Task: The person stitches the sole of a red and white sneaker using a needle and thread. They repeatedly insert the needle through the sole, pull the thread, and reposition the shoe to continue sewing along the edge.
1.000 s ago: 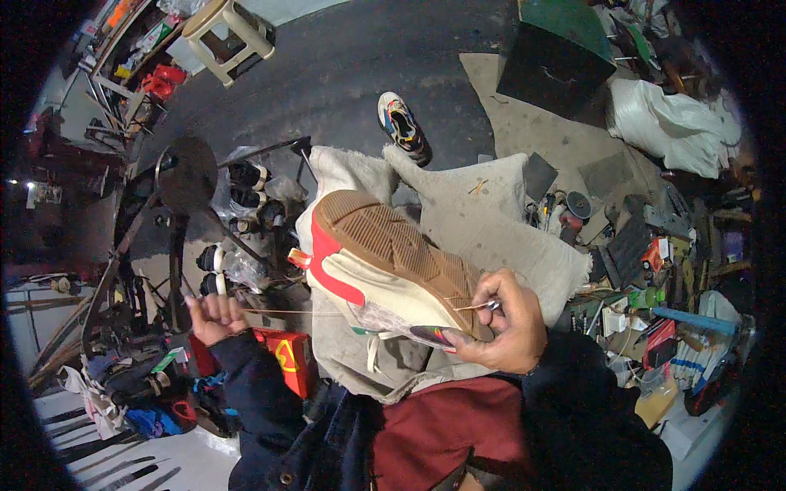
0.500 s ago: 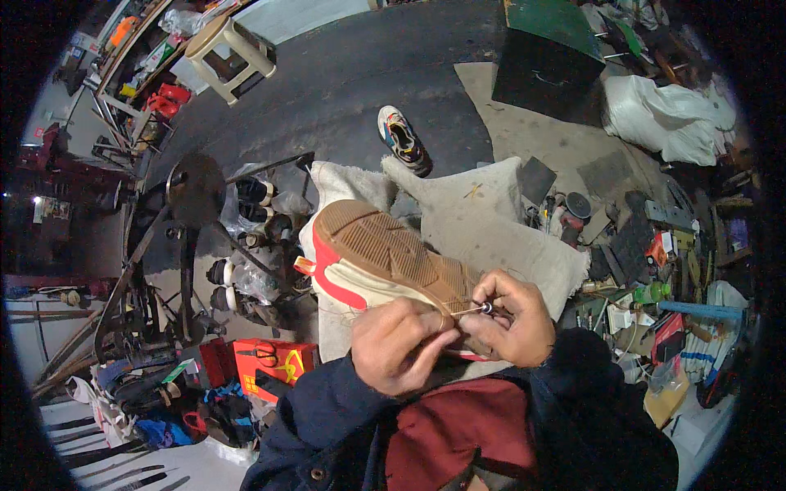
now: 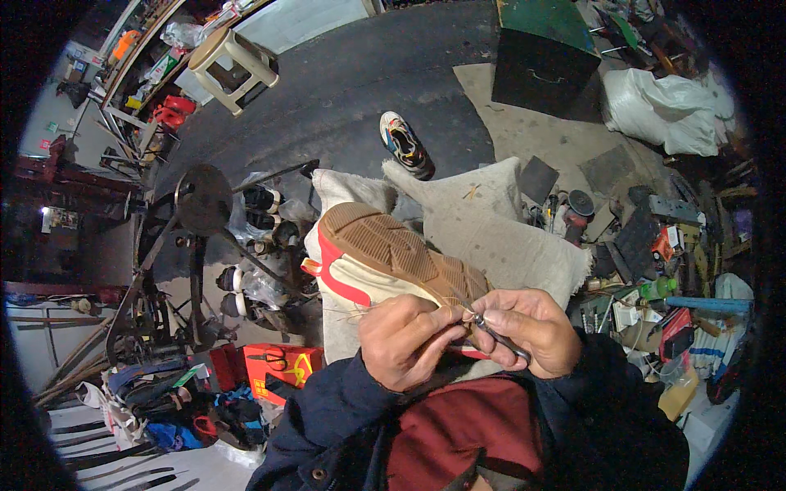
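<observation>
A cream and red sneaker [image 3: 372,282] lies across my lap with its brown rubber sole [image 3: 397,241] facing up. My left hand [image 3: 401,340] is at the toe end beside the sole's edge, thumb and forefinger pinched on thin thread [image 3: 348,309] whose loose strands trail off left. In my right hand [image 3: 540,327] is an awl [image 3: 501,340], its dark handle slanting down to the right. The metal tip end meets my left fingertips; the tip itself is too small to make out. Beneath the shoe spreads a pale cloth [image 3: 524,217] over my knees.
Ahead on the dark floor is a multicoloured sneaker [image 3: 403,146]. At left stands a black iron machine stand [image 3: 203,200], with shoes in plastic behind it. A red box [image 3: 282,360] holds scissors [image 3: 270,358]. Tools, including an angle grinder [image 3: 580,209], crowd the right.
My right hand has turned and shifted slightly right, bringing the awl's handle into a slant toward me. Its tip end has come away from the sole's edge to my left fingertips.
</observation>
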Motion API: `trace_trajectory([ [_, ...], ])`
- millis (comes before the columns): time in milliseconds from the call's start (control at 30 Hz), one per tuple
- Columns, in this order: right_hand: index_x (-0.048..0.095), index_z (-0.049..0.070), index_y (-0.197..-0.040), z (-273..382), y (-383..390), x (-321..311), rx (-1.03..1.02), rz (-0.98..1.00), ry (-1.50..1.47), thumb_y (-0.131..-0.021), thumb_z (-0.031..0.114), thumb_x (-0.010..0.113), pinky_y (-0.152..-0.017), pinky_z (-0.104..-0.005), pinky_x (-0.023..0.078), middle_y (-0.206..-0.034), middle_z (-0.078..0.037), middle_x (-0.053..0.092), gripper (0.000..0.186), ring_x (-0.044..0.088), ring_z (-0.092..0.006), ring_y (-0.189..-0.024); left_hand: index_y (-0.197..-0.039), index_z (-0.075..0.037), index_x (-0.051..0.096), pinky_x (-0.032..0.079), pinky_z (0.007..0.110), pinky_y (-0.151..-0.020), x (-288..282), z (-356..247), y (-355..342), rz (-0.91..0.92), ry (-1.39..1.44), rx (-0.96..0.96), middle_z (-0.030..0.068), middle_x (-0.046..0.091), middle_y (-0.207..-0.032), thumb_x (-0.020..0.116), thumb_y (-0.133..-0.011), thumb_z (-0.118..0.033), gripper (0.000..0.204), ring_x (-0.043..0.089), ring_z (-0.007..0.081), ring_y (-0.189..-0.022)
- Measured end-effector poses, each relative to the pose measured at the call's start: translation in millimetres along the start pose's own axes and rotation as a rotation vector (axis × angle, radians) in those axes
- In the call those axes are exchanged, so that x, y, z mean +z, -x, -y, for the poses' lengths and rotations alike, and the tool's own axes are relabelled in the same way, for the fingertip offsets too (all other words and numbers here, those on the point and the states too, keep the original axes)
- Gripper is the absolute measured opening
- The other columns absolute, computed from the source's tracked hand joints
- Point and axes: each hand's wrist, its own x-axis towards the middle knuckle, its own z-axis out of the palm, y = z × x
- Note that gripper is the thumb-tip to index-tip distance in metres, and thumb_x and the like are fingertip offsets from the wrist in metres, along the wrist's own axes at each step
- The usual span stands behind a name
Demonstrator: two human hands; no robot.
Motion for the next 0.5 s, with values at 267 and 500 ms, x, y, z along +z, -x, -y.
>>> trace_trajectory([
  [267, 0.060, -0.001, -0.114, 45, 8, -3, 0.052, 0.051, 0.670, -0.097, 0.006, 0.060, -0.059, -0.0223, 0.047, -0.086, -0.005, 0.066, 0.019, 0.059, -0.0063, -0.073, -0.088, 0.001, 0.066, 0.046, 0.028, -0.063, 0, -7, 0, -0.137, 0.141, -0.259, 0.0087, 0.062, -0.078, 0.067, -0.084, 0.001, 0.004, 0.059, 0.0189, -0.067],
  [500, 0.060, -0.002, -0.114, 33, 3, -3, 0.007, 0.050, 0.702, -0.097, 0.007, 0.060, -0.062, -0.0239, 0.050, -0.088, -0.006, 0.068, 0.019, 0.062, -0.0083, -0.074, -0.089, 0.001, 0.065, 0.046, 0.029, -0.060, 0, -8, 3, -0.168, 0.183, -0.302, 0.0094, 0.061, -0.077, 0.066, -0.084, 0.002, 0.006, 0.059, 0.0193, -0.065],
])
